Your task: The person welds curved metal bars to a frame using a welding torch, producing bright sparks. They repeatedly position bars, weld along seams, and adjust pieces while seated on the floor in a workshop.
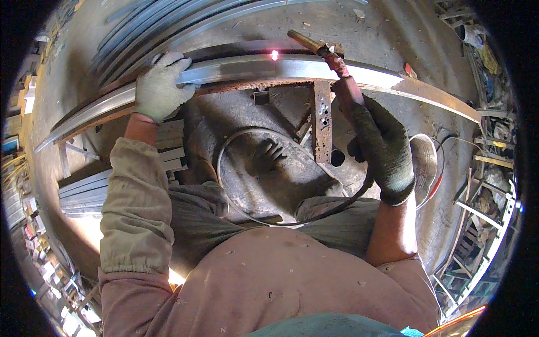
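Note:
My gloved left hand [161,89] is closed around a long metal bar [236,69], thumb on the far side and fingers at the near edge. The bar lies across a rusty steel frame [321,121]. My right hand [384,146], in a dark glove, grips a welding torch [348,92] by its red handle. The torch's brass-coloured nozzle [305,41] points to the upper left, beyond the bar. A small pinkish-red spot [274,55] glows on the bar, left of the nozzle and apart from it. The torch's cable [359,194] loops down from my right hand.
Several long metal profiles [163,31] lie on the floor at the far left. More bars [84,194] are stacked at the near left. A metal rack [483,208] with scrap stands along the right. The cable loop hangs above my legs [196,210].

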Action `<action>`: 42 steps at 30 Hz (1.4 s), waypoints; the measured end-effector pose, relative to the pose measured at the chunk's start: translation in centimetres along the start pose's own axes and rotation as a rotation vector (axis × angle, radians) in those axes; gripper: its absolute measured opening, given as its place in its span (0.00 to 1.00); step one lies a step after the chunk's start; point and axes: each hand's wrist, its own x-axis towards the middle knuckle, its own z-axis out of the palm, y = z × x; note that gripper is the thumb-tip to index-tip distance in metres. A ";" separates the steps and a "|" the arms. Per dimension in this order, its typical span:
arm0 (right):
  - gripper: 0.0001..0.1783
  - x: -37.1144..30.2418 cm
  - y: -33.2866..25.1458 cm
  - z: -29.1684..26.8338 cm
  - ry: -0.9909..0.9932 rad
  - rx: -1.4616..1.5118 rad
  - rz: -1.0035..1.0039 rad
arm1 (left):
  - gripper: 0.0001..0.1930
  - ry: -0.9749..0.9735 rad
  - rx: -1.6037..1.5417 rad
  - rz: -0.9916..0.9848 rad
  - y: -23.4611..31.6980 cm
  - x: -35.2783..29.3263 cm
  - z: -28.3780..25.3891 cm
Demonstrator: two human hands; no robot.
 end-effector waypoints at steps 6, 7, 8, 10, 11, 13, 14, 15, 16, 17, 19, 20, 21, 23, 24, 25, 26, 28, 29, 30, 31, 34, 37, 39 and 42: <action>0.27 -0.4 -0.7 0.1 -0.008 -0.047 0.008 | 0.30 0.002 -0.026 -0.098 0.3 0.5 0.2; 0.28 -0.5 -0.7 0.1 -0.005 -0.054 0.008 | 0.30 -0.015 -0.024 -0.101 0.3 0.6 0.1; 0.28 -0.5 -0.7 0.1 -0.002 -0.061 0.008 | 0.30 -0.032 -0.019 -0.107 0.3 0.8 0.1; 0.28 -0.6 -0.5 0.1 0.003 -0.082 0.015 | 0.30 -0.052 -0.001 -0.108 0.1 1.0 0.2; 0.28 -0.6 -0.4 0.1 0.006 -0.093 0.019 | 0.30 -0.056 0.010 -0.104 0.0 1.0 0.3; 0.28 -0.5 -0.2 0.2 0.010 -0.111 -0.023 | 0.32 -0.077 0.027 -0.123 -0.1 0.8 0.5; 0.29 -0.4 -0.1 0.3 0.023 -0.127 -0.005 | 0.33 -0.093 0.033 -0.143 -0.1 0.9 0.6; 0.29 -0.4 -0.1 0.3 0.008 -0.121 -0.036 | 0.34 -0.103 0.038 -0.156 0.1 0.9 0.5; 0.29 -0.4 -0.2 0.3 0.003 -0.124 -0.027 | 0.35 -0.099 0.054 -0.163 0.4 1.0 0.3; 0.29 -0.5 -0.2 0.3 0.010 -0.133 -0.002 | 0.36 -0.091 0.070 -0.162 1.0 1.1 -0.1; 0.27 -0.7 -0.4 0.5 0.014 -0.114 -0.008 | 0.39 -0.053 0.093 -0.155 2.9 1.4 -1.4; 0.26 -0.8 -0.5 0.6 0.024 -0.112 0.004 | 0.39 -0.024 0.102 -0.149 4.4 1.4 -2.4; 0.23 -0.9 -0.6 0.7 0.013 -0.085 -0.001 | 0.40 0.006 0.110 -0.144 6.1 1.3 -3.3; 0.19 -1.0 -0.7 0.9 -0.006 -0.039 0.005 | 0.43 0.038 -0.212 -0.134 10.8 -0.3 -5.1; 0.21 -1.0 -0.7 0.9 -0.018 -0.101 -0.013 | 0.45 -0.020 -0.342 -0.102 13.5 -1.6 -5.6; 0.24 -0.8 -0.6 1.0 -0.030 -0.163 -0.033 | 0.46 0.041 -0.466 0.022 16.0 -2.5 -5.9; 0.25 -0.6 -0.5 1.1 -0.037 -0.200 -0.070 | 0.47 0.040 -0.526 0.040 18.2 -2.8 -5.6; 0.27 -0.3 -0.1 1.3 -0.041 -0.253 -0.159 | 0.48 0.028 -0.620 0.083 20.9 -2.8 -4.5; 0.28 -0.2 0.1 1.2 -0.042 -0.271 -0.177 | 0.49 -0.096 -0.658 0.031 21.7 -2.6 -3.8; 0.28 -0.1 0.3 1.2 -0.043 -0.290 -0.194 | 0.50 -0.043 -0.650 0.083 22.1 -2.3 -3.0; 0.29 -0.2 0.5 1.1 -0.048 -0.306 -0.175 | 0.51 0.010 -0.743 0.109 22.4 -2.2 -2.5; 0.31 -0.1 1.0 1.3 -0.066 -0.228 -0.136 | 0.55 -0.031 -0.899 0.130 22.9 -1.8 -1.3; 0.33 0.2 1.4 1.3 -0.087 -0.216 -0.112 | 0.56 -0.075 -0.927 0.122 23.0 -1.9 -0.9; 0.33 0.5 1.6 1.3 -0.091 -0.241 -0.124 | 0.55 -0.052 -0.903 0.133 22.9 -1.9 -0.6; 0.31 0.8 1.7 1.5 -0.073 -0.260 -0.149 | 0.55 -0.046 -0.912 0.130 22.9 -1.8 -0.3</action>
